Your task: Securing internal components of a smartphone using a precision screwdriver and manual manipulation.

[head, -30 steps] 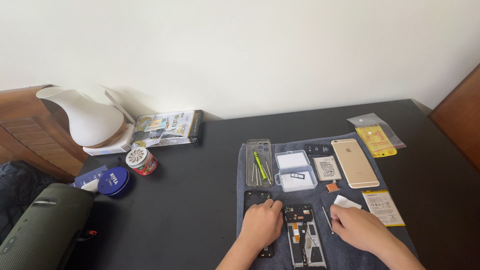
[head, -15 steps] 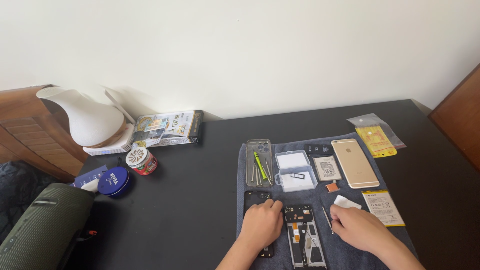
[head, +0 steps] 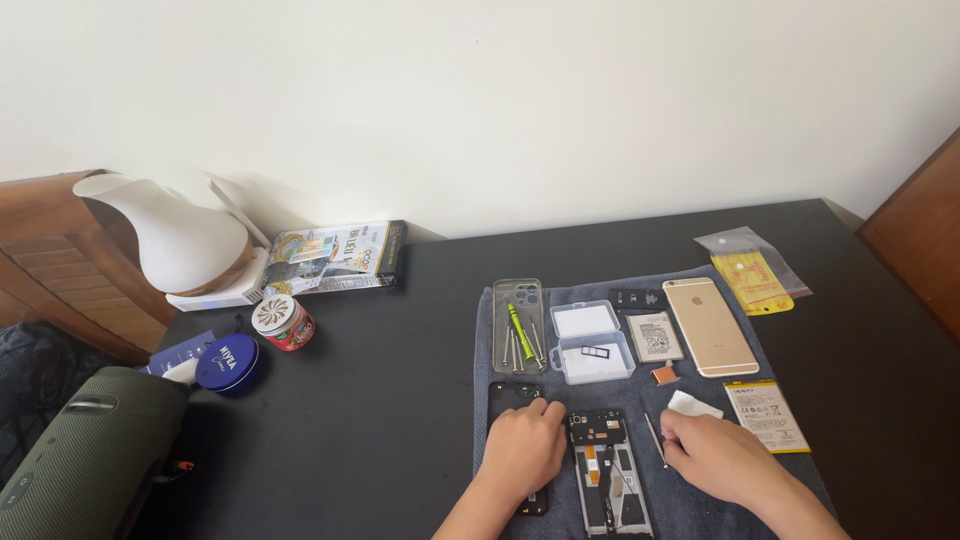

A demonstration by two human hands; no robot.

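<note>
On the grey cloth mat (head: 600, 290) covering the black surface (head: 400, 400), an opened phone frame with exposed circuit board (head: 607, 470) lies between both hands. The left hand (head: 523, 450) rests curled fingers on a black phone back cover (head: 510, 395); the right hand (head: 715, 458) pinches a thin metal tool (head: 654, 437).

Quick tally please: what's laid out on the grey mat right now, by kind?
Phones and phone shells: 3 (gold phone, open frame, black cover under the left hand)
Clear cases and boxes: 2 (case, box)
Batteries: 2 ()
Green screwdrivers: 1
Total: 8
The right hand rests beside the frame.
</note>
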